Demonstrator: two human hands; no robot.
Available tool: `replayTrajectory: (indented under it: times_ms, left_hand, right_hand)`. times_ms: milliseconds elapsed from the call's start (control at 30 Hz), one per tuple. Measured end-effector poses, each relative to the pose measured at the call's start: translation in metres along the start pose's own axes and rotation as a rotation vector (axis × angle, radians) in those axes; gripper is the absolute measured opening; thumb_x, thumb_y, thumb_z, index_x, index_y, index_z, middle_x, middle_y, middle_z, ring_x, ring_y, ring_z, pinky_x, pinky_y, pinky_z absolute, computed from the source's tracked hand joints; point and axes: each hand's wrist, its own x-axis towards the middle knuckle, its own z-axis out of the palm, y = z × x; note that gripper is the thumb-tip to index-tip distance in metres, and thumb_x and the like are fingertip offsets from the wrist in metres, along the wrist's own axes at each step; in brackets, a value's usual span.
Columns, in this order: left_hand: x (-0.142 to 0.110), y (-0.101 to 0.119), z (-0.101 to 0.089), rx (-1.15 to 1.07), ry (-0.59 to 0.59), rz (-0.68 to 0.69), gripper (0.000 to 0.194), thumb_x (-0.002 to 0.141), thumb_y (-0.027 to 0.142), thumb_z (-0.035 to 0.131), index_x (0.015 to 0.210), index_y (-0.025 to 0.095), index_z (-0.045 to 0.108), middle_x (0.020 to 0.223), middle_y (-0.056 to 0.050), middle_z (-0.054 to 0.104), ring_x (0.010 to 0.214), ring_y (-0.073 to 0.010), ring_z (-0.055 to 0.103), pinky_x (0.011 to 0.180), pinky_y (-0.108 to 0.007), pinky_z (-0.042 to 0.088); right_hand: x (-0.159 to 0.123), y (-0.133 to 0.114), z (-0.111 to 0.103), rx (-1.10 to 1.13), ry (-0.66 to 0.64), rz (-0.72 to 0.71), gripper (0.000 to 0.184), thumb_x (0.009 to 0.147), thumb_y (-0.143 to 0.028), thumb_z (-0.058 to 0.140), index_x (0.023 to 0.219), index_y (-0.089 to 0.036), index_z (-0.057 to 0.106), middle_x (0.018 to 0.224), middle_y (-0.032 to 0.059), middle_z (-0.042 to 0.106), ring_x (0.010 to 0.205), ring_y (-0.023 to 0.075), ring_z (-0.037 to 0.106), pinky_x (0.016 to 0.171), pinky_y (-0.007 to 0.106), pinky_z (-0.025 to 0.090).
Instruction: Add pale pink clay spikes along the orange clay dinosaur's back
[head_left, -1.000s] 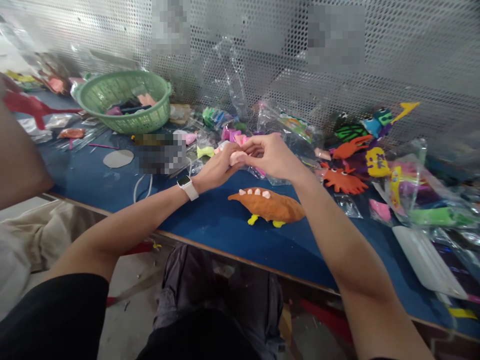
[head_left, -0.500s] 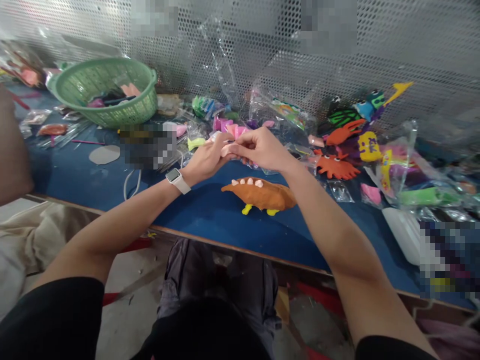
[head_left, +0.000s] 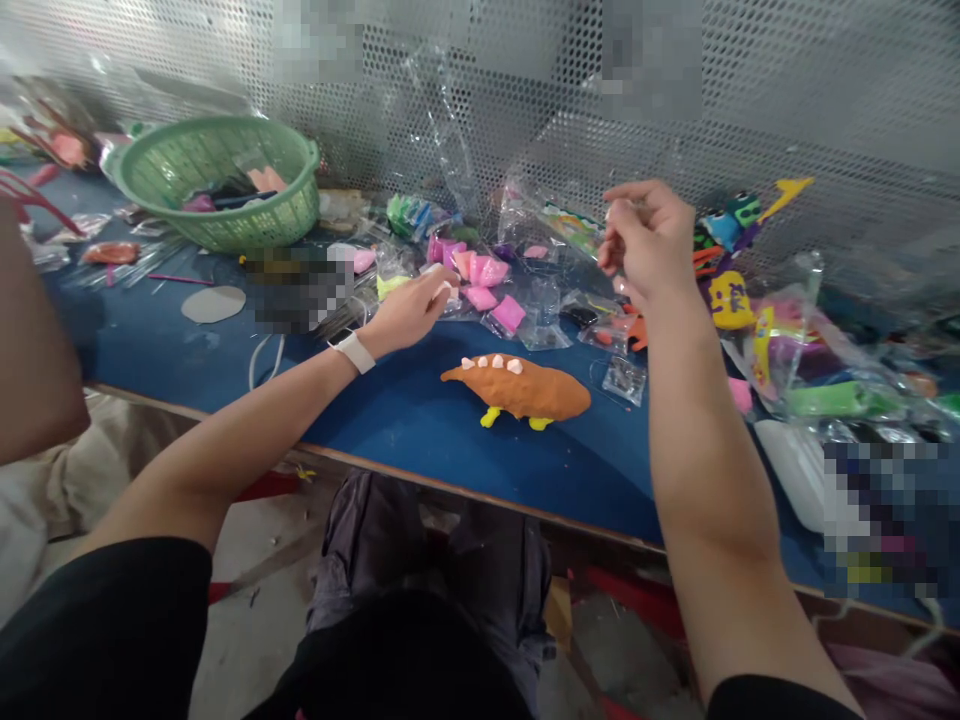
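My left hand point(head_left: 409, 315), with a white watch on its wrist, is closed around a pale pinkish-white piece of clay point(head_left: 448, 292), mostly hidden by the fingers. My right hand point(head_left: 649, 240) is raised to the right, its fingers loosely curled and apart, with nothing visible in them. On the table in front of me stands an orange-brown clay figure point(head_left: 540, 393). It has a pointed left end, a row of several pale lumps along its top and yellow feet point(head_left: 490, 417). Neither hand touches it.
Pink clay packets point(head_left: 508, 314) and clear wrappers lie behind the figure on the blue table point(head_left: 420, 440). A green basket point(head_left: 296, 205) stands back left. At right are colourful clay figures point(head_left: 731, 300), plastic bags and a white container point(head_left: 791, 475). Another person's arm point(head_left: 37, 340) is at far left.
My hands have parted. The right hand has moved up and to the right, away from the left hand, which stays near its place with the pale clay. The orange-brown figure has not moved.
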Motion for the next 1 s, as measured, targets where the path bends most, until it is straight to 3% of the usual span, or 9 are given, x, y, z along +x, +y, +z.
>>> replayTrajectory:
  times_ms: [100,300,467,567,667,733,800,900,1000]
  left_hand:
    - [0.001,0.0,0.001,-0.013,-0.088,0.092,0.031,0.102,0.02,0.045,0.113,0.017,0.074,0.115,-0.012,0.079,0.101,-0.024,0.071,0.091,-0.037,0.051]
    - [-0.001,-0.009,0.0,0.091,-0.24,0.06,0.031,0.1,0.035,0.054,0.073,0.021,0.06,0.075,-0.004,0.063,0.071,-0.0187,0.054,0.072,-0.035,0.039]
    - [-0.005,-0.009,0.001,0.112,-0.33,0.179,0.049,0.105,0.048,0.059,0.068,0.018,0.068,0.096,-0.008,0.07,0.082,-0.0179,0.06,0.084,-0.037,0.047]
    - [-0.005,-0.009,-0.007,0.155,-0.303,0.182,0.048,0.104,0.055,0.064,0.076,0.02,0.081,0.107,-0.01,0.073,0.101,-0.0238,0.065,0.106,-0.046,0.048]
    - [0.005,-0.007,-0.022,0.147,-0.251,0.117,0.042,0.1,0.062,0.07,0.092,0.025,0.087,0.107,-0.009,0.074,0.106,-0.0267,0.066,0.111,-0.051,0.048]
    - [0.021,-0.001,-0.032,0.048,-0.209,0.118,0.041,0.101,0.064,0.069,0.109,0.027,0.085,0.107,-0.008,0.077,0.102,-0.0252,0.069,0.107,-0.049,0.052]
    - [0.04,0.011,-0.036,-0.106,-0.069,0.074,0.043,0.108,0.06,0.061,0.117,0.023,0.08,0.106,-0.009,0.078,0.094,-0.0218,0.07,0.094,-0.042,0.058]
    - [0.063,0.034,-0.027,-0.345,0.014,0.114,0.051,0.114,0.062,0.05,0.112,0.018,0.075,0.091,-0.008,0.074,0.085,-0.019,0.071,0.079,-0.034,0.059]
    - [0.064,0.047,-0.01,-0.461,-0.009,0.14,0.052,0.108,0.068,0.061,0.103,0.018,0.075,0.088,-0.007,0.073,0.079,-0.0162,0.067,0.07,-0.03,0.055]
  right_hand:
    - [-0.007,-0.007,0.004,-0.036,-0.055,0.018,0.042,0.092,-0.063,0.083,0.106,-0.025,0.072,0.071,-0.0036,0.063,0.05,0.0102,0.052,0.052,0.033,0.035]
    - [-0.031,-0.046,0.017,-0.069,-0.284,0.002,0.054,0.082,-0.056,0.097,0.121,-0.026,0.076,0.094,0.0047,0.081,0.062,0.0158,0.064,0.055,0.035,0.049]
    - [-0.053,-0.076,0.024,-0.186,-0.457,-0.082,0.036,0.096,-0.049,0.084,0.121,-0.024,0.082,0.095,0.0052,0.084,0.061,0.0182,0.07,0.055,0.037,0.053]
    - [-0.059,-0.084,0.031,-0.298,-0.576,-0.13,0.029,0.103,-0.055,0.074,0.108,-0.028,0.084,0.087,0.001,0.081,0.065,0.018,0.071,0.073,0.042,0.064]
    - [-0.061,-0.083,0.037,-0.34,-0.602,-0.174,0.035,0.106,-0.057,0.069,0.091,-0.026,0.079,0.08,0.0002,0.078,0.064,0.0172,0.068,0.086,0.046,0.064]
    - [-0.062,-0.078,0.041,-0.324,-0.577,-0.189,0.036,0.107,-0.056,0.069,0.089,-0.025,0.076,0.078,0.0004,0.077,0.063,0.0172,0.067,0.083,0.044,0.063]
    - [-0.063,-0.072,0.045,-0.284,-0.541,-0.185,0.031,0.106,-0.057,0.07,0.1,-0.027,0.075,0.078,0.0001,0.076,0.066,0.0188,0.069,0.079,0.041,0.062]
    - [-0.065,-0.064,0.05,-0.237,-0.506,-0.184,0.033,0.104,-0.058,0.074,0.12,-0.029,0.07,0.08,-0.0004,0.075,0.076,0.0226,0.073,0.077,0.041,0.063]
    - [-0.068,-0.061,0.053,-0.281,-0.509,-0.217,0.031,0.102,-0.056,0.077,0.117,-0.03,0.07,0.084,0.0009,0.074,0.085,0.0252,0.075,0.083,0.044,0.064]
